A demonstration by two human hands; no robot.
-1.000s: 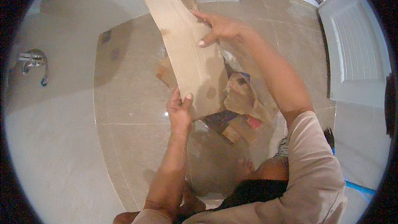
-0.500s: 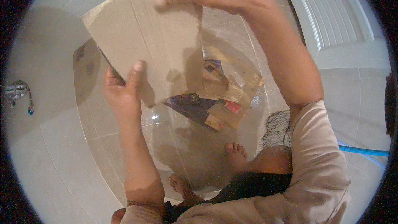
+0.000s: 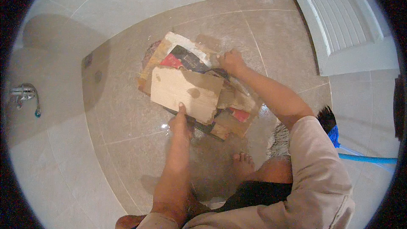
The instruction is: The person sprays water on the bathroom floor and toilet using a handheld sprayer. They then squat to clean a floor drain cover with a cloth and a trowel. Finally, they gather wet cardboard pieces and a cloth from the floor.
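A torn tan piece of cardboard point(image 3: 186, 93) with damp patches lies over other flattened cardboard on the wet floor. My left hand point(image 3: 181, 123) grips its near edge, thumb on top and fingers hidden beneath. Beyond it lies a printed section of cardboard point(image 3: 186, 57), dark, red and white. My right hand point(image 3: 232, 62) is curled closed at the far right edge of this section; what its fingers pinch cannot be made out. Under and right of the tan piece, more torn cardboard point(image 3: 243, 99) shows a red patch and tape.
A louvred white door point(image 3: 339, 21) stands at the far right by a doorway. A grey stringy mop point(image 3: 278, 138), a dark brush with blue point(image 3: 328, 125) and a blue hose point(image 3: 369, 158) lie on the right. A chrome tap point(image 3: 25, 93) is on the left wall.
The cardboard held raised in front of me has come down onto the pile, and its printed section now shows. Both hands have moved lower, the left one also rightward.
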